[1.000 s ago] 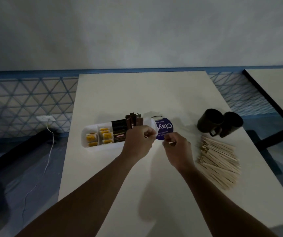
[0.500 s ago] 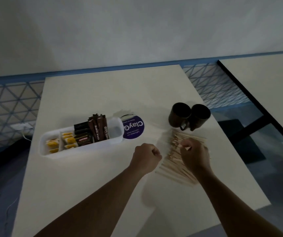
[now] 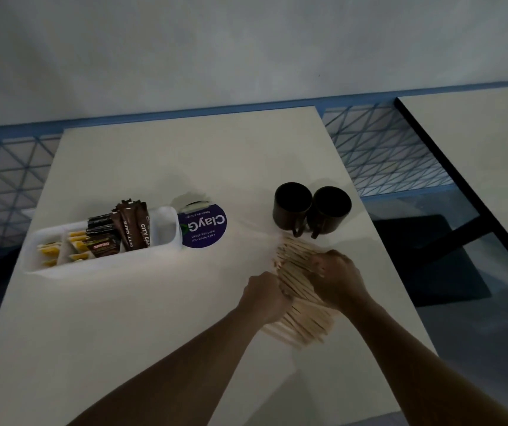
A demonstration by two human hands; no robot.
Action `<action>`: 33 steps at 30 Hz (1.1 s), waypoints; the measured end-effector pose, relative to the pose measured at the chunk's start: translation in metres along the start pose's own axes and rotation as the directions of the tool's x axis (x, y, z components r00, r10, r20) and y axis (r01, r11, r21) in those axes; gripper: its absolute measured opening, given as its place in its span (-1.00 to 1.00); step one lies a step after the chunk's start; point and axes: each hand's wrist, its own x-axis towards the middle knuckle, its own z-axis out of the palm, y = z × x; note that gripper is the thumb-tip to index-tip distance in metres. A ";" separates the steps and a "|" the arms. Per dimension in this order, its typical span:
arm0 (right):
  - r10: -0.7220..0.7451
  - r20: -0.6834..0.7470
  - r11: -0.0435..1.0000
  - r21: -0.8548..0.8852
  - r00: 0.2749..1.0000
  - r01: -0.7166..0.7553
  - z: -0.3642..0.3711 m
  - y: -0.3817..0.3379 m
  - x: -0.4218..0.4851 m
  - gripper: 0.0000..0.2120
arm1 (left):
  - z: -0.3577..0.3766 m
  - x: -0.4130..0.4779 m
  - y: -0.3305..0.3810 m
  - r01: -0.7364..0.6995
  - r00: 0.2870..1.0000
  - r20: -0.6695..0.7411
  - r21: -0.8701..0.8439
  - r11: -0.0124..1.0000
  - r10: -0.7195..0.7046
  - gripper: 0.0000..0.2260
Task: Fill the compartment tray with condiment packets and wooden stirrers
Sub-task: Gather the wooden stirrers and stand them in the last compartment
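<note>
A white compartment tray (image 3: 99, 262) lies on the left of the table. It holds yellow packets (image 3: 50, 252) at its left end, dark packets (image 3: 102, 238) in the middle and brown stick sachets (image 3: 133, 227) standing upright; its right-end compartment looks bare. A heap of wooden stirrers (image 3: 300, 290) lies right of centre. My left hand (image 3: 263, 295) curls at the heap's left edge. My right hand (image 3: 337, 279) lies on top of the heap with fingers curled into the stirrers.
Two dark mugs (image 3: 311, 207) stand just behind the stirrers. A round purple sticker (image 3: 206, 227) lies right of the tray. The table's right edge (image 3: 400, 272) runs close to my right hand; a second table (image 3: 477, 142) stands further right.
Both hands left the tray's right end and moved right to the stirrer heap. My left hand has now reached the heap's left edge, and my right hand has closed in on the stirrers.
</note>
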 end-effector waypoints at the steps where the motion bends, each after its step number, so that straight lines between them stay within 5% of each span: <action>1: 0.001 0.012 1.000 -0.003 1.000 -0.001 0.000 0.000 0.002 -0.89 | 0.002 0.001 0.002 0.005 1.000 -0.014 0.020 1.000 -0.004 -0.76; 6: 0.019 0.063 1.000 0.015 0.998 -0.019 0.001 0.006 0.007 -0.77 | 0.008 0.008 0.012 0.041 0.993 -0.117 0.065 0.997 -0.033 -0.74; 15: 0.046 0.094 0.989 0.134 0.995 -0.058 0.002 0.004 0.008 -0.95 | 0.016 0.017 0.024 0.105 0.958 -0.279 0.115 0.988 -0.069 -0.78; 33: 0.134 0.244 0.977 0.131 0.960 -0.170 0.017 -0.017 0.006 -0.80 | 0.001 0.017 0.013 0.149 0.961 -0.257 0.179 0.972 -0.100 -0.76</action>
